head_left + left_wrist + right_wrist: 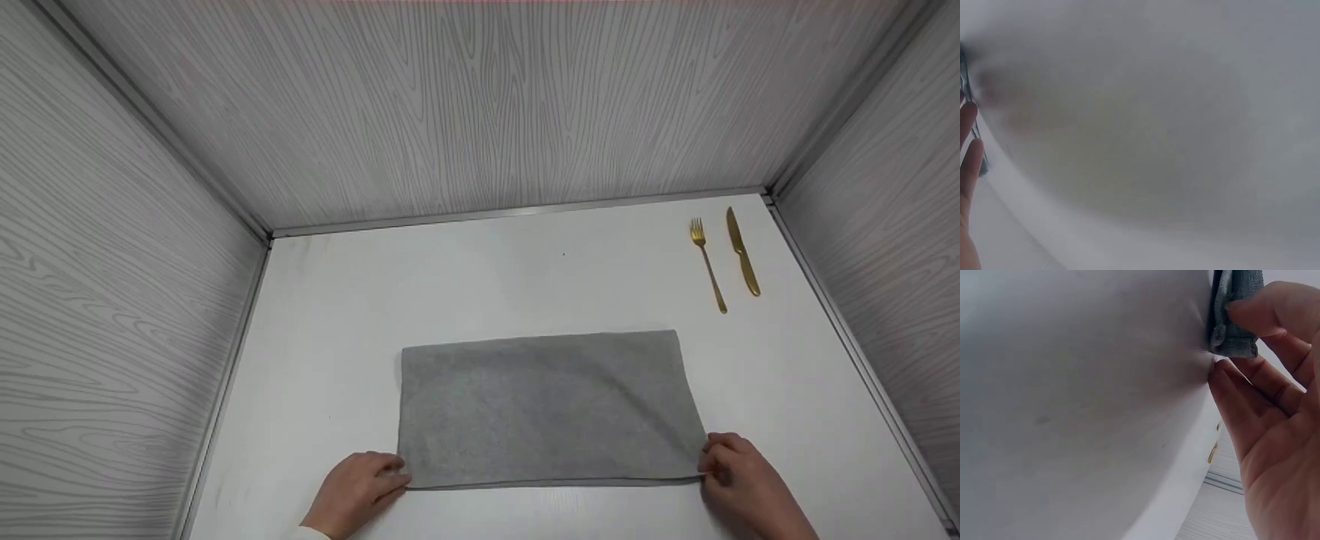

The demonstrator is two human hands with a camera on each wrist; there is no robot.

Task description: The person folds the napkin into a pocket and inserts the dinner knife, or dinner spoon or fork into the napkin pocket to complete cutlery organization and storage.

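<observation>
A folded grey cloth lies flat as a wide rectangle on the white table, with layered edges along its near side. At its near left corner, my left hand pinches the cloth between thumb and fingers. My right hand pinches the near right corner. In the right wrist view the thumb of my right hand presses on the thick folded edge of the cloth, the other fingers curving beside it. Only a sliver of the cloth and some fingers show in the left wrist view.
A gold fork and a gold knife lie side by side at the table's far right. Grey wood-grained panels enclose the table at the back and both sides, with metal strips along the edges.
</observation>
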